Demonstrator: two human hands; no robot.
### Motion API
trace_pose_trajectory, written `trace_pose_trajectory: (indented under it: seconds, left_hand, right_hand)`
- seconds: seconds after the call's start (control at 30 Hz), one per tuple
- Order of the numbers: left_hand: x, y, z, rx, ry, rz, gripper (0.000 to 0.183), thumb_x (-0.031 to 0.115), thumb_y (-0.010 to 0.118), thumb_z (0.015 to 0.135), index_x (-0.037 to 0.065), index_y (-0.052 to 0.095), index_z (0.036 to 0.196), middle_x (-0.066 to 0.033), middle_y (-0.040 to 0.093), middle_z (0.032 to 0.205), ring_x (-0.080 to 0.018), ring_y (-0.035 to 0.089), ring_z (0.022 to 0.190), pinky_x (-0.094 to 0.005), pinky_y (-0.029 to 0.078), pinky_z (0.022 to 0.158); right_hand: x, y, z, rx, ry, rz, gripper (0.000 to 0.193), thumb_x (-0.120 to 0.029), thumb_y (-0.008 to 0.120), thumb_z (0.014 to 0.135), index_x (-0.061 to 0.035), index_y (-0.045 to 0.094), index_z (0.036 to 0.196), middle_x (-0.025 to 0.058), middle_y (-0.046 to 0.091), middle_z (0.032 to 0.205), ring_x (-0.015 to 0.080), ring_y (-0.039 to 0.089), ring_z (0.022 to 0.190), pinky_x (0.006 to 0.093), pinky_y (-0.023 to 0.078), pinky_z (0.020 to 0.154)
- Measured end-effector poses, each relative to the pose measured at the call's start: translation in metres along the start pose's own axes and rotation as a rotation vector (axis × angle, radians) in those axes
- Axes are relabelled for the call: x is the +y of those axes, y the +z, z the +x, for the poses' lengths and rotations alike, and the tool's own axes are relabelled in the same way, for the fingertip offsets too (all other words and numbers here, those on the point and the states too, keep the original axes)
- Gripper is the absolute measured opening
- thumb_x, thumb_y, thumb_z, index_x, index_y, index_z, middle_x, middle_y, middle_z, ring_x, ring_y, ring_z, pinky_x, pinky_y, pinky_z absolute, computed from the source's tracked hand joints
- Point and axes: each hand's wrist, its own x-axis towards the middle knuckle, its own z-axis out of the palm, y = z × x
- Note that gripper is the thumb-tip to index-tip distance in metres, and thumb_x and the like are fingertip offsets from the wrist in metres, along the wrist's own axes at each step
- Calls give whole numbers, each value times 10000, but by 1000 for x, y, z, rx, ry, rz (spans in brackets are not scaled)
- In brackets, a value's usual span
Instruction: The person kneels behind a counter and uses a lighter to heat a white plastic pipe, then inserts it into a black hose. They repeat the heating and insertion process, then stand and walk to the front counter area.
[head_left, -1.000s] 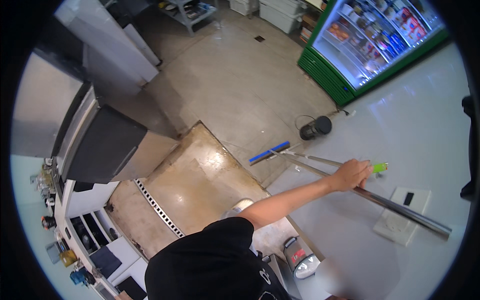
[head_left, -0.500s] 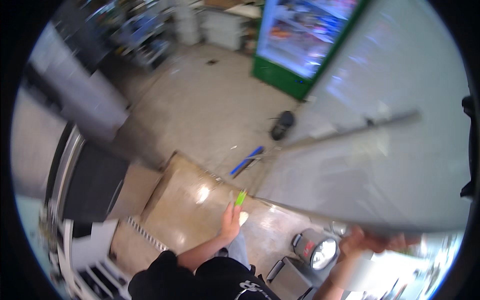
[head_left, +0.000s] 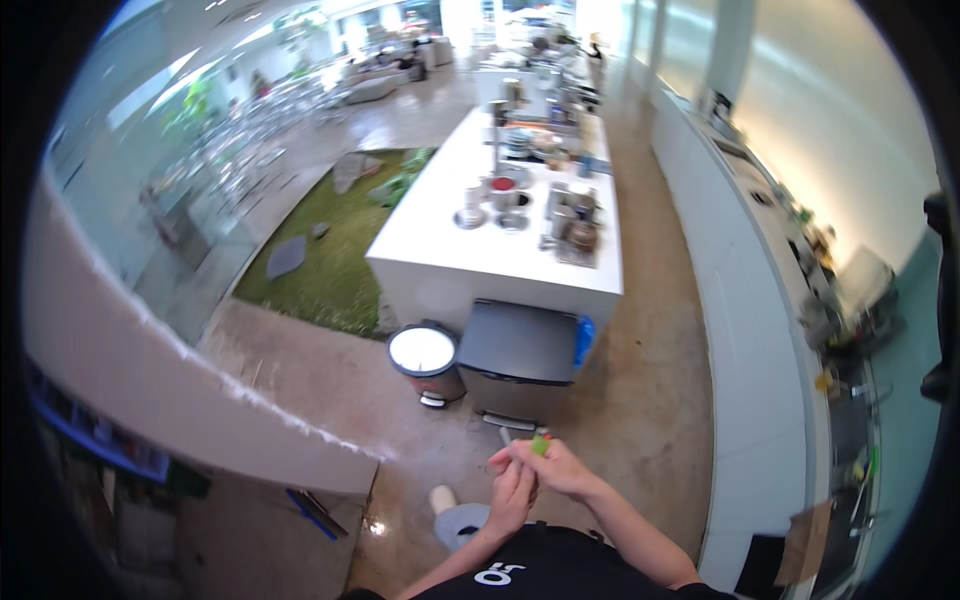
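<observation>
My two hands meet low in the middle of the head view, in front of my body. A small bright green lighter (head_left: 541, 444) with a bit of red at its top shows at the fingers of my right hand (head_left: 563, 471), which is closed on it. My left hand (head_left: 513, 496) is right beside it, touching, its fingers closed together. A slim whitish stick (head_left: 505, 436) pokes up from the fingers of my left hand; its lower part is hidden, and I cannot make out its kind.
Ahead stand a round step bin (head_left: 425, 375) and a rectangular dark-lidded bin (head_left: 520, 345), against a white counter (head_left: 450, 260) laden with cups and utensils. A white partition (head_left: 200, 390) runs on the left. A long side counter (head_left: 740, 300) lines the right.
The view has swung from the room with the green fridge to the bins and counter. My right hand has left the white panel's edge and joined my left; the lighter is now in the right.
</observation>
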Motion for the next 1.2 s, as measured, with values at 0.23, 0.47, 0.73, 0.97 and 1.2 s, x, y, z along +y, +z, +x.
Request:
trace_pose_trajectory:
  seconds: [0.23,0.47,0.73,0.97,1.2]
  left_hand:
    - [-4,151,147,-292,-220,-37,291,261,400,1169,59,591,1257,64,347,711,-45,295,564,-247,304,536]
    - [-129,269,348,-326,-234,813,292,289,473,1130,54,646,1115,-49,659,792,-170,642,710,-358,524,708]
    - [-147,493,562,-485,46,505,154,93,609,1047,33,660,1179,-58,699,942,-153,703,855,-345,572,794]
    - [-159,594,767,-645,-82,363,104,-9,668,967,-6,659,1070,-82,736,869,-158,728,782,-332,578,710]
    - [-184,592,968,-156,-314,372,106,-20,590,1013,-20,659,1093,-117,728,904,-175,757,755,-334,623,664]
  right_hand:
    - [18,-317,-117,752,-440,612,423,-378,544,1116,14,702,1097,-32,523,700,62,498,613,271,432,551]
    - [241,-568,-216,1463,680,151,349,-428,654,1016,-80,676,1001,71,713,837,179,614,596,345,464,481]
    - [240,-690,-241,1344,947,480,396,-447,602,1034,-72,654,918,77,673,765,194,599,554,361,479,471]
    - [169,-891,-122,1208,930,466,454,-464,557,1049,-66,635,846,82,639,702,206,587,517,375,493,462]
    - [108,-1220,5,1128,838,272,523,-481,511,1065,-59,616,774,87,604,639,219,574,481,389,506,454]
